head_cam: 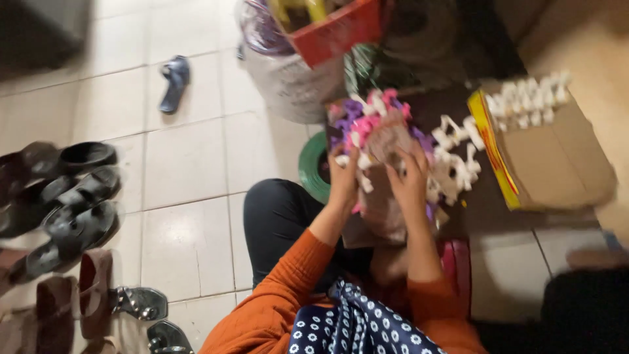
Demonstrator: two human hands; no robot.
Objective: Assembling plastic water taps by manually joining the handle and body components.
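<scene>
1. Left hand [343,178] and right hand [409,178] both up on a brown cardboard sheet [383,210], held over the lap and leaning away from the person.
2. Left: fingers curled over the sheet's left edge, touching white clips [359,172] fixed there. Exact pinch not resolvable, frame is blurred.
3. Right: fingers bent, pressed on the sheet's upper middle, beside more clips. Can't tell if it grips a clip or just the card.
4. Top of the sheet carries pink and purple clips [367,118] in rows.
5. Loose pile of white clips [453,164] just right of the sheet, on a dark surface.
6. Further right: cardboard box [557,164] with a yellow-red edge, a row of white clips along its top.
7. Green ring-shaped thing [313,167] on the tiled floor [183,164], just left of the sheet.
8. Behind: white sack [291,82] with red box [334,29] on top.
9. Far left: sandals [65,203] lined up on the floor; one blue slipper [173,82] apart.
</scene>
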